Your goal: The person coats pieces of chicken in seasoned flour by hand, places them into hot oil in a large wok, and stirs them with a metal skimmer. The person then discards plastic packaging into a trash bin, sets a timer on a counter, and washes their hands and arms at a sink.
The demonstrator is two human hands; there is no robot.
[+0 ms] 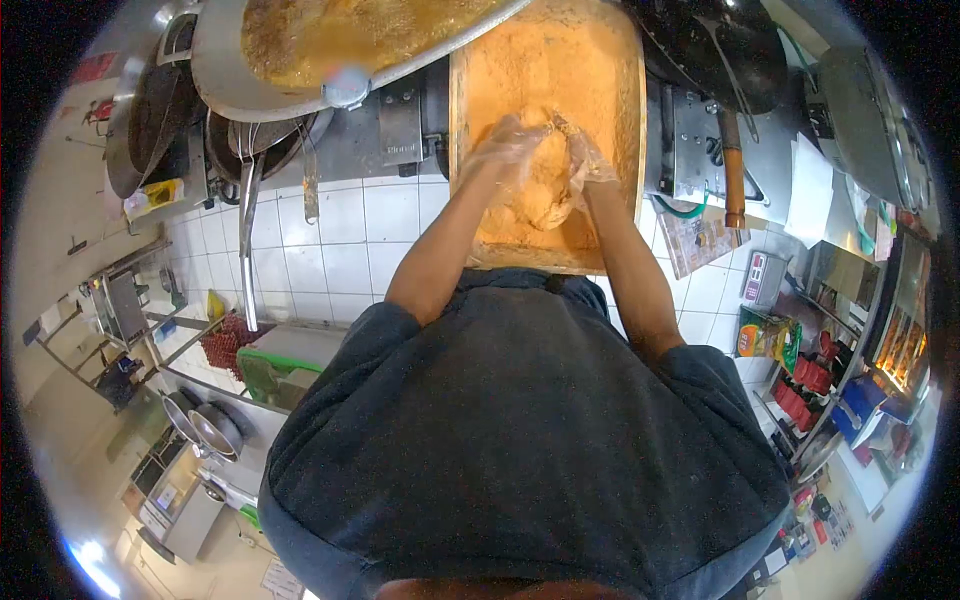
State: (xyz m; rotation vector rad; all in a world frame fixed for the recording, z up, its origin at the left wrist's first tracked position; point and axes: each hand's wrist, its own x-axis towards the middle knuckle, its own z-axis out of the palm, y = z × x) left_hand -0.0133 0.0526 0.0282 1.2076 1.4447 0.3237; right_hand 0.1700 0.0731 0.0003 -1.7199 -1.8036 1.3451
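A wide tray [625,75] holds loose orange breading flour [510,55]. Over it are my two hands in clear plastic gloves, dusted with the same flour. Between them is a flour-coated piece of food [548,160], perhaps chicken. My left hand [508,148] is curled round its left side. On its right side my right hand [586,158] is closed too, fingertips near the top of the piece. Nearer to me, another coated lump [545,205] lies in the flour. The gloves and flour hide part of the fingers.
A large pan of bubbling oil [350,40] stands at the upper left, its rim close to the tray. Strainers with long handles [247,230] hang out left. On the right are a black wok [715,60] and a wooden handle [733,180]. White tiles [340,230] cover the floor.
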